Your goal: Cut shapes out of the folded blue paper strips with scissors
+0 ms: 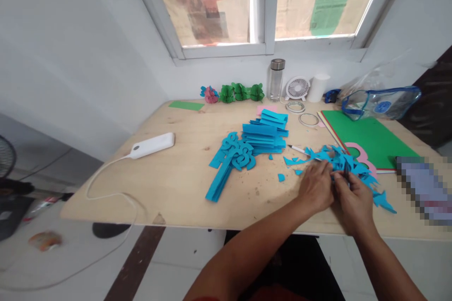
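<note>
My left hand (317, 186) is closed, fingers bent together over the near side of a heap of blue paper scraps (330, 154). Whatever it pinches is hidden. Close against it, my right hand (356, 199) is shut around a dark, narrow tool (346, 171) that looks like scissors; most of it is covered by the fingers. A white pen (297, 149) lies left of the scraps. Further left, folded blue paper strips (263, 136) are stacked, with curly blue cut-outs (237, 151) on and beside a long folded blue strip (219, 184).
Behind the scraps lie green sheets (367, 136), a pink cut-out (360, 153) and tape rolls (309, 119). A glass bottle (276, 82), small fan (297, 88) and clear pouch (384, 103) stand at the back. A white power strip (153, 145) with a cord lies left.
</note>
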The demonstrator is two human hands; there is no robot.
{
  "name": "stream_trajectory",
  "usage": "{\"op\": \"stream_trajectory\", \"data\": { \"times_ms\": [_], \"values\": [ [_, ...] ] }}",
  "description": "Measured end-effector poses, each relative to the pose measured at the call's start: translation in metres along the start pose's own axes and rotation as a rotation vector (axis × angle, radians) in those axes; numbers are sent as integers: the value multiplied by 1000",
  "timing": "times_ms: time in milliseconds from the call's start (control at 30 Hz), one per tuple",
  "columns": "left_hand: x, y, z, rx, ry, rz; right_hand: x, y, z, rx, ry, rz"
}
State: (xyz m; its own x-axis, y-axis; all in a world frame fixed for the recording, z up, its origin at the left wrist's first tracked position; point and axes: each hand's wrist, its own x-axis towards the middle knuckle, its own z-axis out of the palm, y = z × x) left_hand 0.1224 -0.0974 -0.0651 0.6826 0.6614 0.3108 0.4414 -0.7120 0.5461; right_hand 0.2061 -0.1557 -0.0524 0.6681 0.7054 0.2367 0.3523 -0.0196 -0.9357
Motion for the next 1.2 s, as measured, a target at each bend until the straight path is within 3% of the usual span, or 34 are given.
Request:
{"op": "stream_trajectory", "data": {
  "times_ms": [100,233,400,467,600,800,1033,1200],
  "values": [
    [10,5,0,-28,29,79,5,-4,-1,30,68,79],
    [-4,-5,-29,27,59,115,1,-4,3,97,122,61],
    [-34,-50,-82,401,30,-310,-6,0,7,34,84,-27],
    [-36,-66,-93,509,-8,-384,-8,1,8,-17,47,-78],
    [-24,-77,-89,569,-75,-398,-10,-1,7,-91,36,-114],
    [1,-71,-73,504,-20,-407,-11,-1,7,-105,29,-123],
    [-18,-76,-84,492,68,-414,-7,2,9,-112,22,-126],
    [-13,-72,-81,536,-20,-441,-5,2,10,-130,15,-132]
  ]
}}
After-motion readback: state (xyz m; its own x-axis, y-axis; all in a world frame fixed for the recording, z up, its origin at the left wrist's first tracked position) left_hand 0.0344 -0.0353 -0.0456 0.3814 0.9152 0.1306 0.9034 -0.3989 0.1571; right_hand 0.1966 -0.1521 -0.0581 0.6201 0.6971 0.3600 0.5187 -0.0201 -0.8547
